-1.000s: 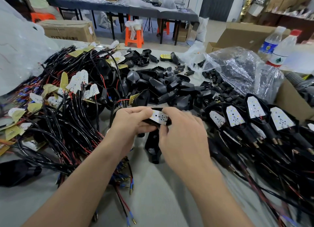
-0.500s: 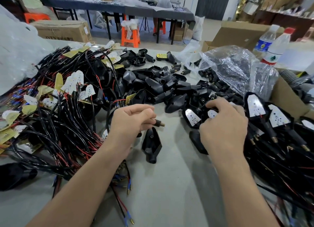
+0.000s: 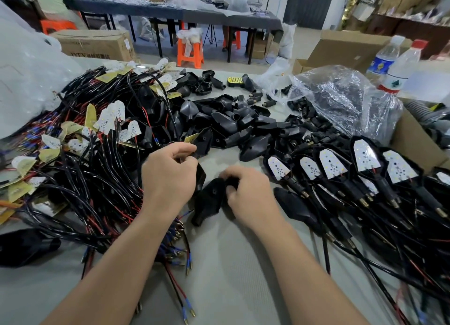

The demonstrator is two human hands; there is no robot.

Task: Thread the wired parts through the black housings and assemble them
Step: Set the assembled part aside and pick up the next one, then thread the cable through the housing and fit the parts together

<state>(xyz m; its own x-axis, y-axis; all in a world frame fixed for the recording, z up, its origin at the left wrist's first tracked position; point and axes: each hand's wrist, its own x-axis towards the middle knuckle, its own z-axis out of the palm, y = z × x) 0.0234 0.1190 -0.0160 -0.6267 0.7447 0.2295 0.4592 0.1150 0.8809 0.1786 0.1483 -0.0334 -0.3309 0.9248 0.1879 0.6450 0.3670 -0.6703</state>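
A loose black housing [image 3: 209,200] lies on the grey table mat in front of me, blurred. My right hand [image 3: 250,195] grips its upper end with curled fingers. My left hand [image 3: 170,176] hovers just left of it, fingers curled round a small black part [image 3: 201,177] that sticks out past the knuckles. A tangle of wired LED boards [image 3: 109,120] fills the left side. Empty black housings [image 3: 231,125] are heaped in the middle. Assembled units [image 3: 341,169] with white boards seated in housings lie in a row on the right.
A clear plastic bag [image 3: 341,101] of black parts and two water bottles [image 3: 399,66] stand at the back right beside a cardboard box [image 3: 411,139]. A big white bag [image 3: 26,81] bulges at the left. Loose wire ends [image 3: 185,300] trail over the near mat.
My right hand has come back from the assembled pile on the right and taken hold of the black housing on the mat. My left hand has stayed in place, fingers still curled.
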